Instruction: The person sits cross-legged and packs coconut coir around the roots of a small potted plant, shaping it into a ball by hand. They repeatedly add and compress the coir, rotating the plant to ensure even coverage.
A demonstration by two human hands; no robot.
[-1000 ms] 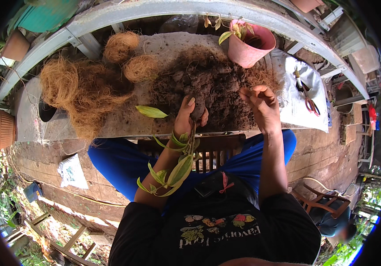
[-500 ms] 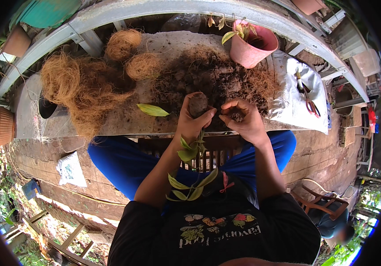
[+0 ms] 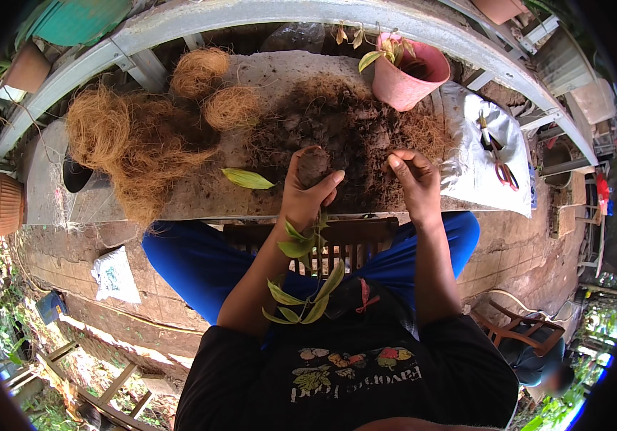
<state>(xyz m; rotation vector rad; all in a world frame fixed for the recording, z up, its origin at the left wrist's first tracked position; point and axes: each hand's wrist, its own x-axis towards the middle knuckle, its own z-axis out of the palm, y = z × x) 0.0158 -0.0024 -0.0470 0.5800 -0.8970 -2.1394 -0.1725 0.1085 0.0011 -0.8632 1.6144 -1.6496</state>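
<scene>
My left hand (image 3: 304, 188) is closed round a dark, rounded ball of soil (image 3: 313, 166) at the base of a leafy plant. The plant's stem with green, yellow-edged leaves (image 3: 301, 300) hangs down below my wrist toward my lap. To the right, apart from the ball, my right hand (image 3: 418, 183) is held with thumb and fingers pinched together; whether anything is between them is too small to tell. It hovers over the near right side of a spread heap of dark soil (image 3: 337, 118) on the table. A single green-yellow leaf (image 3: 248, 178) lies left of my left hand.
Brown coconut fibre (image 3: 118, 151) is piled at the table's left. A pink pot (image 3: 409, 85) with a plant stands at the back right. Pruning shears (image 3: 499, 161) lie on a white sack (image 3: 466, 172) at the right. A metal rail (image 3: 265, 18) runs behind the table.
My right hand has moved right, away from the soil ball, and the dark clump in its fingers no longer shows. My left hand has shifted slightly left with the plant.
</scene>
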